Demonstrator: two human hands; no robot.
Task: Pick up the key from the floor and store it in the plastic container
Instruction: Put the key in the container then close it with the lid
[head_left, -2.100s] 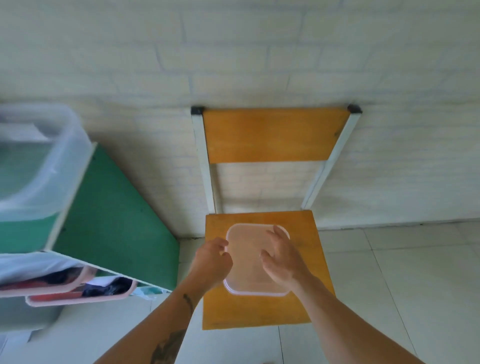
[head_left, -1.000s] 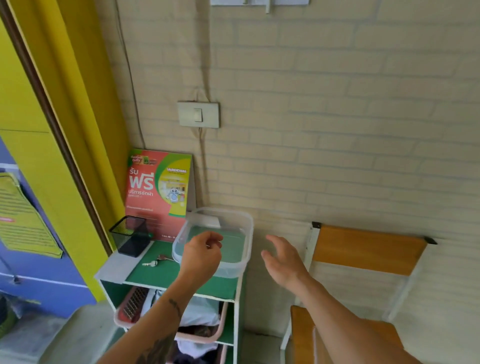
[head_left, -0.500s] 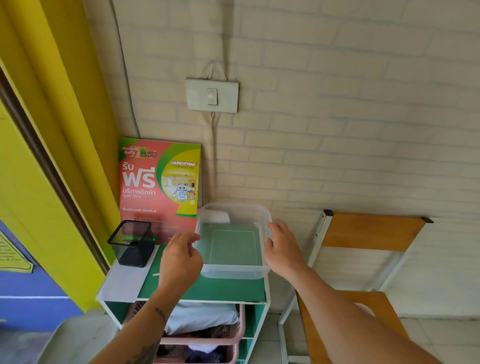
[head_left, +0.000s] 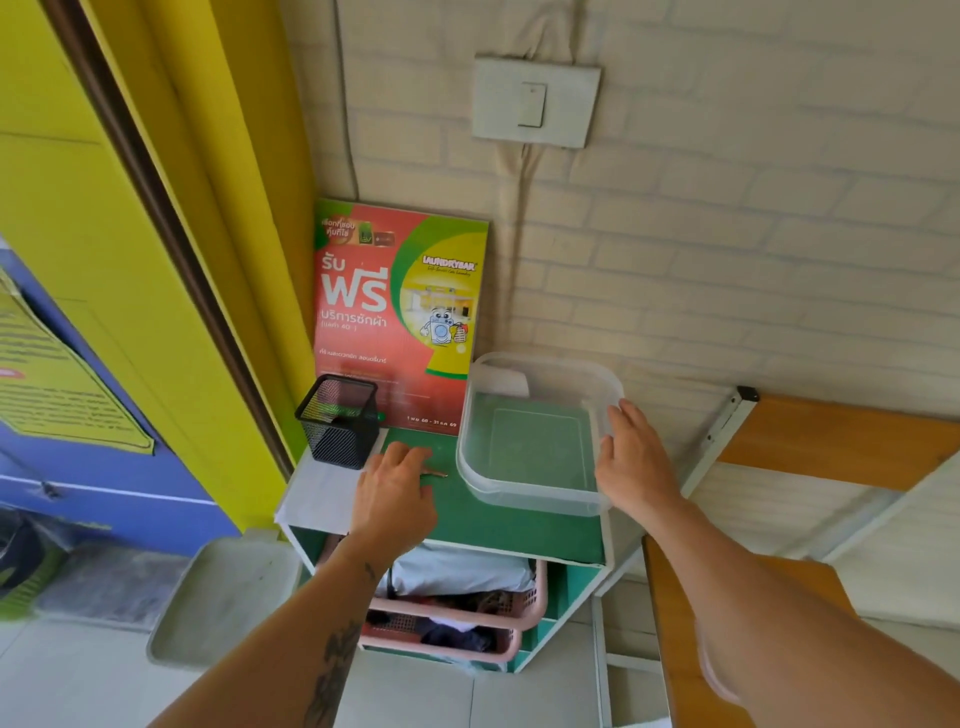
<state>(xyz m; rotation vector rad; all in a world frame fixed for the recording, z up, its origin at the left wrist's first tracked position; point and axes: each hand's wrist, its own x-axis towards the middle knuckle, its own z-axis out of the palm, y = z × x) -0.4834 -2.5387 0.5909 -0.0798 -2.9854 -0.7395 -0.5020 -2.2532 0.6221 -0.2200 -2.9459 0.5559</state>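
Observation:
The clear plastic container (head_left: 524, 496) stands without a lid and with nothing in it on the green top of a small shelf unit (head_left: 514, 527). My right hand (head_left: 631, 462) grips its right rim, fingers over the edge. My left hand (head_left: 395, 493) lies palm down on the shelf top just left of the container, fingers curled onto the key (head_left: 439, 473). Only the key's thin metal tip shows past my fingertips; the rest is hidden under the hand.
A black mesh pen cup (head_left: 340, 421) and a red and green poster (head_left: 395, 312) stand behind my left hand against the brick wall. Pink baskets (head_left: 467, 613) of clothes fill the shelf below. A wooden chair (head_left: 831, 441) stands to the right, a yellow door frame (head_left: 156, 260) to the left.
My left hand has let go of the container's left side and come down on the key to its left. My right hand stays on the right rim. The view has tilted slightly.

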